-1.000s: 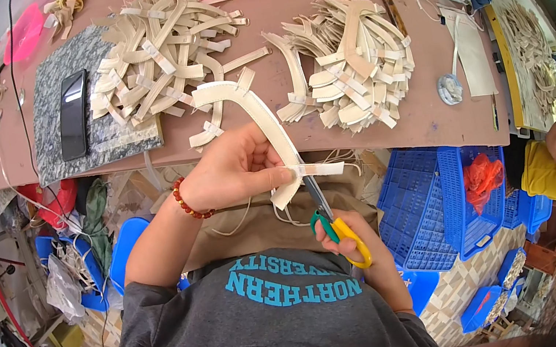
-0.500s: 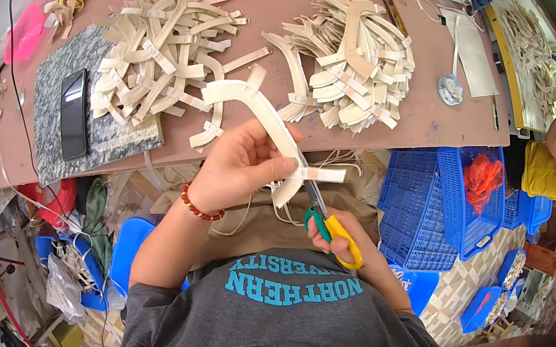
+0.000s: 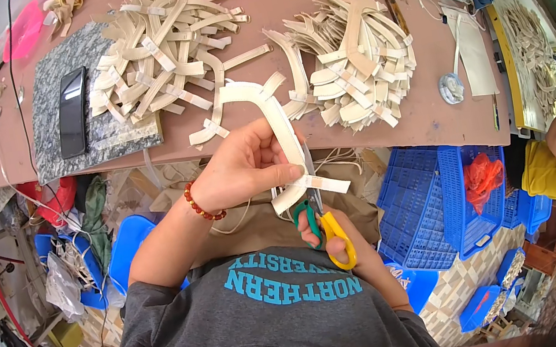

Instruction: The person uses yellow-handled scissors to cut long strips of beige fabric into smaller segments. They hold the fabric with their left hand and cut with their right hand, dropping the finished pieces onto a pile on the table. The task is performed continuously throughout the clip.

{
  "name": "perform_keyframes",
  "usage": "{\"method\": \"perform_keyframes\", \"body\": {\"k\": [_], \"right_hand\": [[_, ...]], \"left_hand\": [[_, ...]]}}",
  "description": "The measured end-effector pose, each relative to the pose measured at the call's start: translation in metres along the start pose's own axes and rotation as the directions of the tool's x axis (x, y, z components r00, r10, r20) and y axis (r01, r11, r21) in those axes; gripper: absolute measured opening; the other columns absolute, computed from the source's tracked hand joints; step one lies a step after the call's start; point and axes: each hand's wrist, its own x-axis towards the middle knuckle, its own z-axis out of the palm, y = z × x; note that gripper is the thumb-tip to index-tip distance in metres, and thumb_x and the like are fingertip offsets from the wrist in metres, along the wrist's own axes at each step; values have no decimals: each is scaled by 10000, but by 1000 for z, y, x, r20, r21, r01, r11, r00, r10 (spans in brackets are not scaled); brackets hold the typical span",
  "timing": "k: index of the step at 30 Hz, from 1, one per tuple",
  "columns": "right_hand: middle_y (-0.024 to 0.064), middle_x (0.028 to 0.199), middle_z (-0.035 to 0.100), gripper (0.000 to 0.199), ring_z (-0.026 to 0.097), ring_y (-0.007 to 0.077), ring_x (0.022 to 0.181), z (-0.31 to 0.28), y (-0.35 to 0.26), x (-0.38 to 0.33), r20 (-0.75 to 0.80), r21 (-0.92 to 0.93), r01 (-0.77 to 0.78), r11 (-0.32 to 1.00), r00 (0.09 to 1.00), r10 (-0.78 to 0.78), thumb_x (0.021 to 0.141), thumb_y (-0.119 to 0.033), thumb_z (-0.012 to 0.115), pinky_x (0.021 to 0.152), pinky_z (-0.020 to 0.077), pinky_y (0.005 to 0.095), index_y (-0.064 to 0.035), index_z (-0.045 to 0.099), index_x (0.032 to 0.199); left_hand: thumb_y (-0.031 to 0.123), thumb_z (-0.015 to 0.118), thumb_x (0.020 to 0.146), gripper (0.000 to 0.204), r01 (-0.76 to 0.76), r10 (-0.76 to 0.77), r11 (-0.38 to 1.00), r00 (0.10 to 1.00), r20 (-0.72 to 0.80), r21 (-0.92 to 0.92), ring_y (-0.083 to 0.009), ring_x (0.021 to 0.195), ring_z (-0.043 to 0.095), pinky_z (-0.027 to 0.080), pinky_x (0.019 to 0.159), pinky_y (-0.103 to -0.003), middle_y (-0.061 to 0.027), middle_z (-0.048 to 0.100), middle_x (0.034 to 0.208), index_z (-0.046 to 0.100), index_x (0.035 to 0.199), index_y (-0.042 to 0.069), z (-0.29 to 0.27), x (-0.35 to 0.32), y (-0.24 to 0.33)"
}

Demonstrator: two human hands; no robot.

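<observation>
Scissors point(image 3: 328, 222): one green handle, one yellow. Strip point(image 3: 279, 123) cream. Table point(image 3: 428, 95) dusty pink, slab point(image 3: 122, 141) mottled grey, basket point(image 3: 414, 209) blue, bracelet point(image 3: 196, 208) red.

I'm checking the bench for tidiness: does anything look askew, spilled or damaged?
Nothing looks spilled or damaged. The left pile of cream strips lies tangled, ends pointing every way, some spreading off the speckled slab, while the right pile is stacked more neatly.
</observation>
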Motion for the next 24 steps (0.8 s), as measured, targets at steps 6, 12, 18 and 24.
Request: {"method": "perform_keyframes", "body": {"k": [6,12,18,24], "right_hand": [[-17,741,439,1086,394,56,670,1,3,3,-29,-18,29,999,999,-30,414,-947,408,592,312,191,-14,468,968],[-17,712,446,986,405,57,632,-1,7,2,-30,-3,60,998,998,-61,478,-897,440,557,324,200,-13,487,912],[-8,723,503,731,457,58,621,-7,20,-2,-25,93,137,986,990,-136,683,-725,570,548,372,210,-14,531,846],[-49,628,491,556,450,29,573,-11,19,-5,-39,122,90,988,996,-86,719,-548,690,535,372,189,-27,534,834]], "left_hand": [[10,682,774,344,-2,2,1000,1000,10,-10,-80,811,599,489,723,-223,-24,619,880,515,1074,23,1,1,0],[-16,680,761,369,15,-14,1000,1000,24,-23,-86,804,607,498,733,-225,-30,623,881,506,1085,16,0,1,-1],[-36,668,761,376,28,-27,999,999,39,-25,-93,816,614,503,744,-232,-40,627,886,500,1094,8,-3,1,0],[-53,659,760,382,48,-47,999,998,43,-11,-99,824,616,506,755,-236,-47,627,897,493,1101,-1,-3,0,1]]}}
